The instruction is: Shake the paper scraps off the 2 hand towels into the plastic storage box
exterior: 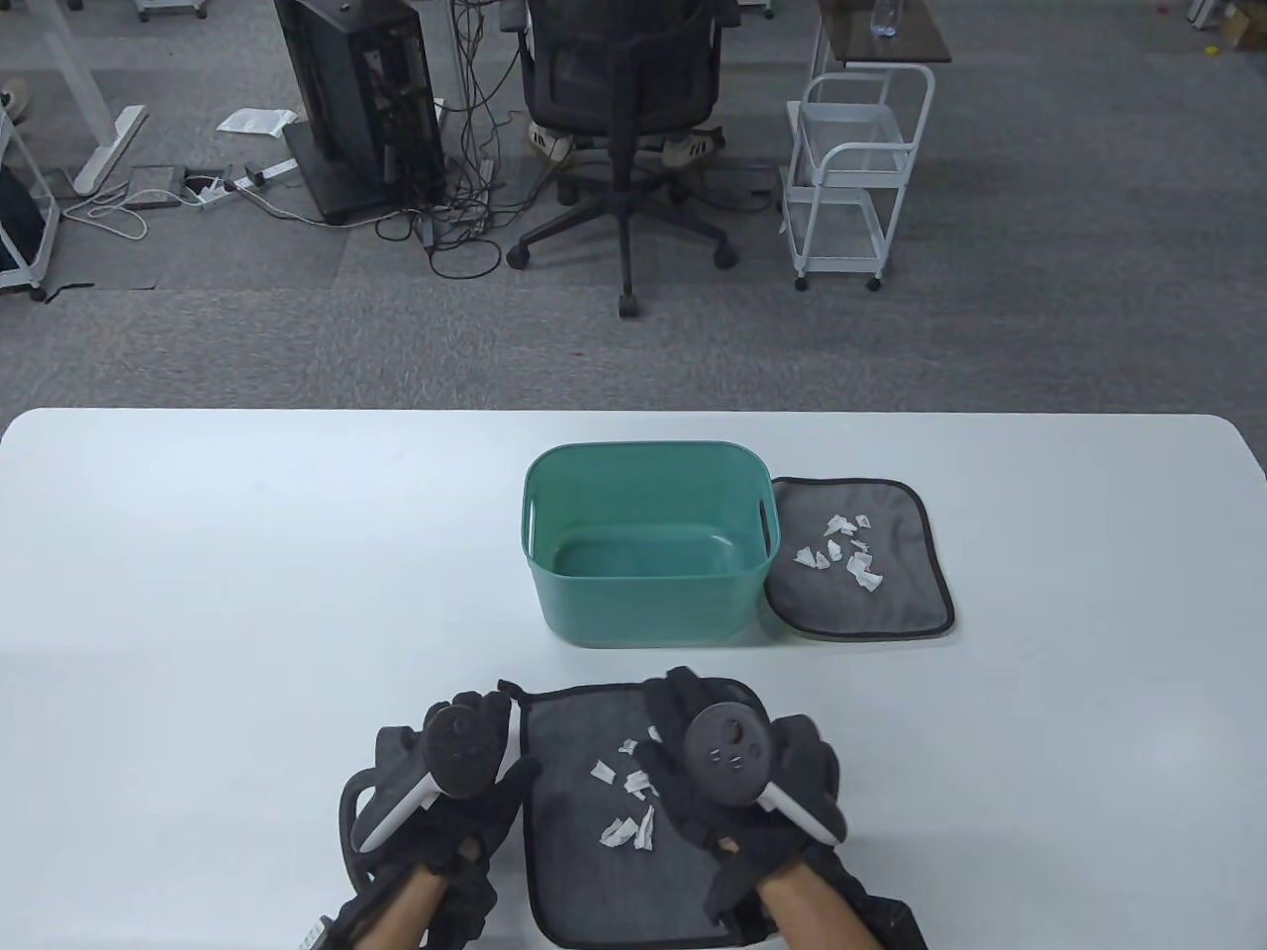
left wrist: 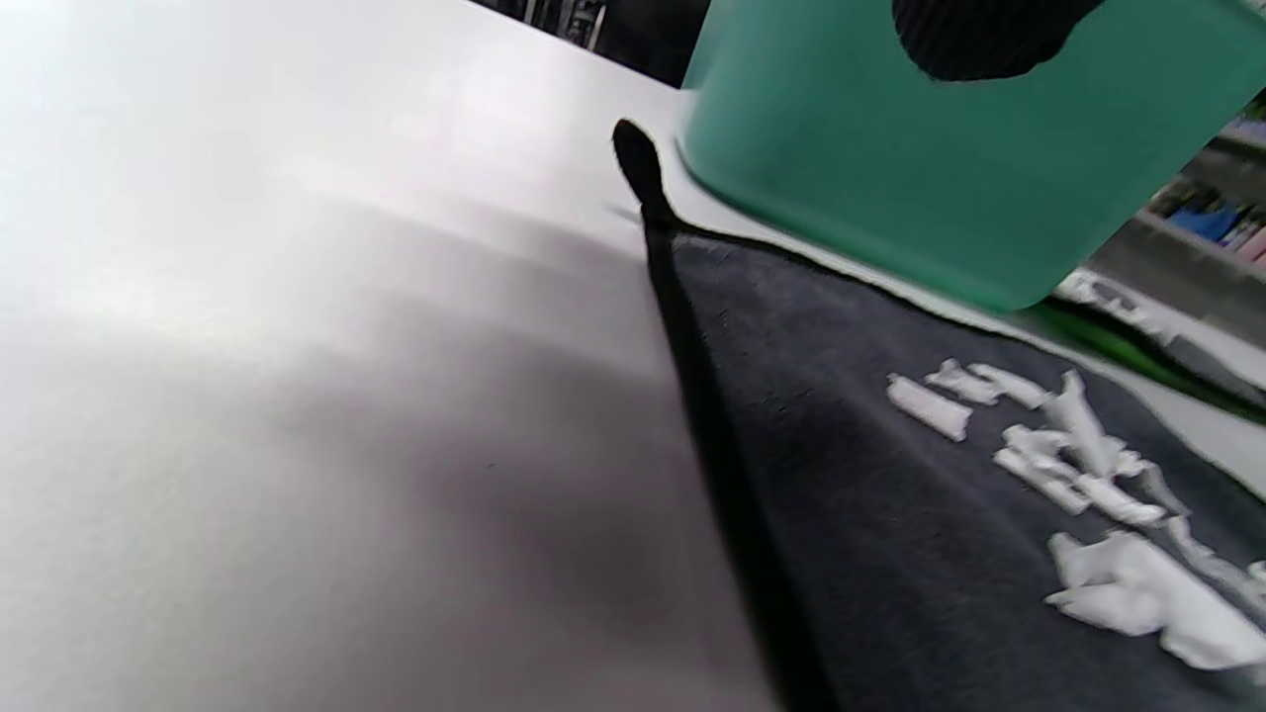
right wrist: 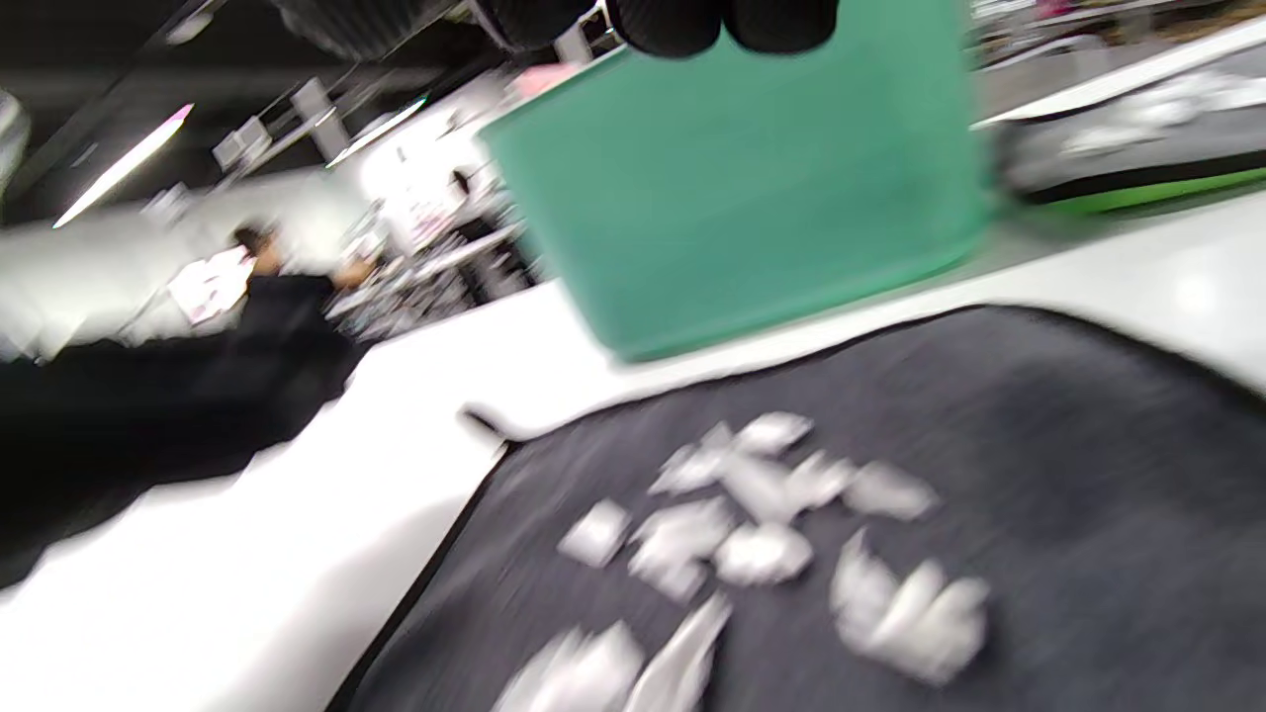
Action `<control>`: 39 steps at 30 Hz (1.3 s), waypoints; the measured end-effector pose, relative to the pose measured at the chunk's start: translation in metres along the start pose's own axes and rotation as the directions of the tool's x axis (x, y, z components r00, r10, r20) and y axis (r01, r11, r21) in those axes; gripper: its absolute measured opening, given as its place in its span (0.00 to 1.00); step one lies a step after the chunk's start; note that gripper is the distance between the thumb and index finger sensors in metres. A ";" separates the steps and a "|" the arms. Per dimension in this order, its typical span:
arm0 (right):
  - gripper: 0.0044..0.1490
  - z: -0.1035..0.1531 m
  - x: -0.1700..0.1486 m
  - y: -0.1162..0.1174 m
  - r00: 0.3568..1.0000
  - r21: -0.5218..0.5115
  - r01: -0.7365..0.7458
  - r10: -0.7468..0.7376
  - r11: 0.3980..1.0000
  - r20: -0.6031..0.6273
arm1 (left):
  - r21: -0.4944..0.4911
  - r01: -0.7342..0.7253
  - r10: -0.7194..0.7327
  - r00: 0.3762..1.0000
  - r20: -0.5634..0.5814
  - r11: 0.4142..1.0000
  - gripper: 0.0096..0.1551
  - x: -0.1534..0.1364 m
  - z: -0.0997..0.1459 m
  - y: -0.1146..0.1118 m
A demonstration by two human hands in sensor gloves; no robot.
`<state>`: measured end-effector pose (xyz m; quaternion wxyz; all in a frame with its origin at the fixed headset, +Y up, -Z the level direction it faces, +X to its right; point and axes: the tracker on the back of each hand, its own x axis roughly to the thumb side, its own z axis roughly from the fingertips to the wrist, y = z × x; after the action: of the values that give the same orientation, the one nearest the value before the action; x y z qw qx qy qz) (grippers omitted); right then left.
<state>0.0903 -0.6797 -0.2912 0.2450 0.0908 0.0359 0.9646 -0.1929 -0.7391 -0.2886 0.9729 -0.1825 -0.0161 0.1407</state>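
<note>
Towel [exterior: 584,821] with paper scraps [exterior: 629,807] just in front of green box [exterior: 648,539]: soft, limp, scraps loose; lift by corners, keep sagging. Left hand [exterior: 450,782], right hand [exterior: 732,772] over its sides; grip state unclear.

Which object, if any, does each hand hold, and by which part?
Cannot be told: the left hand and right hand are at the near towel's sides, fingers hidden.

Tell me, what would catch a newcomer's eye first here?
Probably the teal plastic box, standing empty at the middle of the white table. Two grey towels strewn with white paper scraps come next: one towel lies flat to the box's right, the other lies nearer, between the gloved left hand and right hand.
</note>
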 end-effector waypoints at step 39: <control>0.31 -0.050 -0.084 0.057 0.869 0.157 -0.193 0.243 0.969 -0.431 | -0.119 0.210 -0.233 0.944 -0.232 0.970 0.30 0.031 -0.074 -0.023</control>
<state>0.1265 -0.7717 -0.3473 0.1144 -0.1165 0.1331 0.9776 -0.1505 -0.7769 -0.3504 0.9677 -0.2401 0.0771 0.0059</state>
